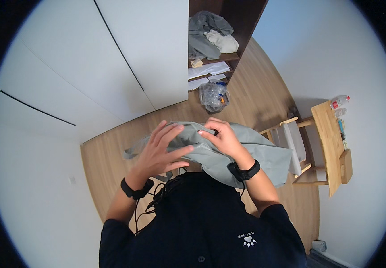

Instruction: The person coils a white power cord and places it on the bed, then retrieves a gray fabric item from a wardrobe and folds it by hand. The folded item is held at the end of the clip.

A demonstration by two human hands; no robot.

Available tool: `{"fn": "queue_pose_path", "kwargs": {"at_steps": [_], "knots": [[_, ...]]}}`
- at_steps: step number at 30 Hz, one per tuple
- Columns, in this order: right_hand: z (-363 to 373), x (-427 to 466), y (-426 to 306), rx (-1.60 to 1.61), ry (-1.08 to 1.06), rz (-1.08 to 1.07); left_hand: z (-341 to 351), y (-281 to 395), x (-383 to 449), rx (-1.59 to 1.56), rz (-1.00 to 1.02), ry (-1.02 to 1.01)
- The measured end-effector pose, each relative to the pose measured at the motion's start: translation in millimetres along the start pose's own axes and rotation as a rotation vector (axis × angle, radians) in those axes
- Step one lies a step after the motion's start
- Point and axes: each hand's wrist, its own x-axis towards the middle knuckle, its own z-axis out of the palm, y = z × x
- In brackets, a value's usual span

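Note:
A grey-green fabric article (pixel 260 157), perhaps a garment or cover, is held up in front of my body. Its wide part hangs towards the chair on the right, and a strap-like end sticks out on the left. My right hand (pixel 223 135) pinches its upper edge between thumb and fingers, with a small dark thing at the grip. Fingers spread, my left hand (pixel 164 149) is over the left part of the fabric; whether it touches the cloth cannot be told. Each wrist wears a black band with a cable.
White cabinet doors (pixel 122 57) stand ahead on the left. Beside them, a dark shelf (pixel 231 60) holds cloths and papers, with a plastic-lined bin (pixel 213 97) below. On the right are a wooden chair with a grey seat (pixel 293 144) and a wooden table (pixel 327 147) near bottles.

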Motion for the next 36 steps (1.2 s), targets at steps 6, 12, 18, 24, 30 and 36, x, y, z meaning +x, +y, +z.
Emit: {"fn": "queue_pose_path", "kwargs": {"at_steps": [6, 12, 18, 24, 30, 36], "knots": [[9.5, -1.5, -2.4, -0.066, -0.004, -0.005, 0.3, 8.9, 21.3, 0.497, 0.276, -0.415], [-1.5, -1.2, 4.7, -0.076, 0.040, 0.017, 15.9, -8.6, 10.1, 0.511, 0.171, -0.471], [-5.1, -4.0, 17.3, -0.022, 0.089, 0.020, 12.9, -1.7, 28.9, 0.503, 0.115, -0.614], [-24.3, -9.5, 20.1, 0.070, 0.229, 0.080, 27.2, 4.4, 32.7, 0.502, 0.464, -0.383], [-40.0, -23.8, 20.0, 0.031, 0.381, 0.048, 16.6, -9.2, 27.3, -0.140, -0.375, -0.051], [-47.2, -29.5, 28.9, 0.054, 0.416, 0.038, 22.3, -22.8, 13.0, -0.206, -0.096, -0.236]]}}
